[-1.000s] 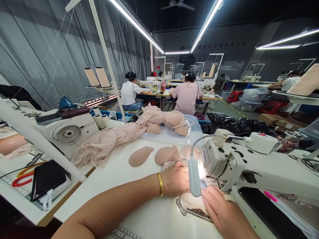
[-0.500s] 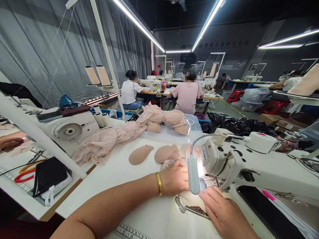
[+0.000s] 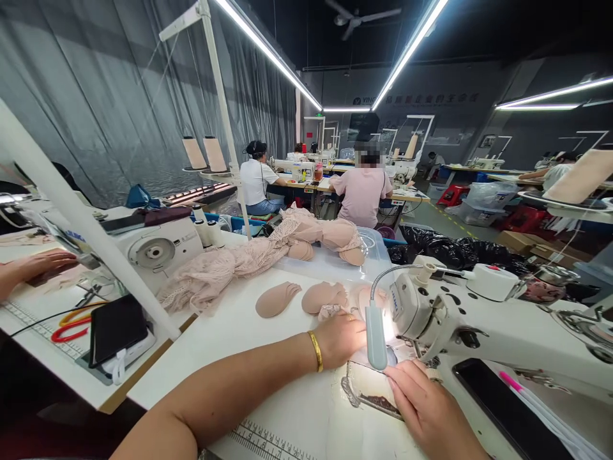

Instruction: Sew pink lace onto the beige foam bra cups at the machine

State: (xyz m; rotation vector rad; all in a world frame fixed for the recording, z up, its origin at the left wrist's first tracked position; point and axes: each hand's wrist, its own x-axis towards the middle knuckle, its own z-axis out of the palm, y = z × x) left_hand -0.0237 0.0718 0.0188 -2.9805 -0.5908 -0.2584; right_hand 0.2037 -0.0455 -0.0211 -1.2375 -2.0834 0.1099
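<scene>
My left hand (image 3: 341,340), with a gold bangle at the wrist, is closed over beige lace fabric (image 3: 330,311) at the sewing machine (image 3: 407,306). A grey lamp head (image 3: 376,338) hides its fingertips and most of the fabric under the needle area. Close to the lamp's lower end, my right hand (image 3: 424,393) has its thumb and fingers pressed together by the machine's bed; what they pinch is too covered to make out. Beyond my left hand lie two small fanned stacks of beige cup pieces, a left stack (image 3: 276,300) and a right stack (image 3: 322,297).
A heap of beige lace pieces (image 3: 230,268) runs across to a clear plastic bin (image 3: 373,252). A black phone (image 3: 507,402) and a pink-capped pen (image 3: 511,382) lie right of my right hand. A co-worker's hand (image 3: 50,262) works at the left machine (image 3: 153,249). Two people sit ahead.
The view has tilted up and swung slightly left, so things appear lower and farther right. Both hands stay at the machine. At far left, the co-worker's hand shows more fully.
</scene>
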